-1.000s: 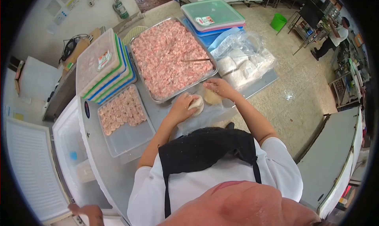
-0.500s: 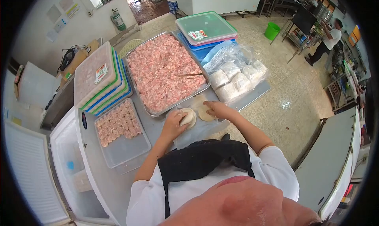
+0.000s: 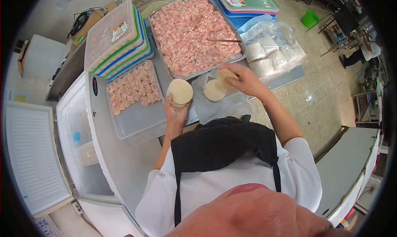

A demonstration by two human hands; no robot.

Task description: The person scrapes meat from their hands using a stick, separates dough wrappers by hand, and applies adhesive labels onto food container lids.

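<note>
My left hand (image 3: 177, 112) holds a small stack of round dough wrappers (image 3: 180, 92) from below, at the front edge of the large meat tray. My right hand (image 3: 244, 80) pinches another wrapper (image 3: 226, 76) above a round wrapper (image 3: 214, 90) lying on a clear plastic sheet (image 3: 221, 106). Beyond both hands is the metal tray of ground meat (image 3: 194, 34), with a thin utensil (image 3: 223, 40) stuck in it. To the left sits a plastic tray (image 3: 138, 125) whose far part holds rows of filled dumplings (image 3: 134, 88).
Lidded containers (image 3: 111, 34) are stacked at the back left, more (image 3: 248, 1) at the back right. Bagged white packs (image 3: 273, 57) lie right of the meat tray. An opened chest freezer (image 3: 78, 125) stands left. Another person (image 3: 364, 52) is far right.
My left hand has turned palm up under the wrapper stack and moved left. My right hand has lifted a wrapper off the plastic sheet. The camera view has shifted.
</note>
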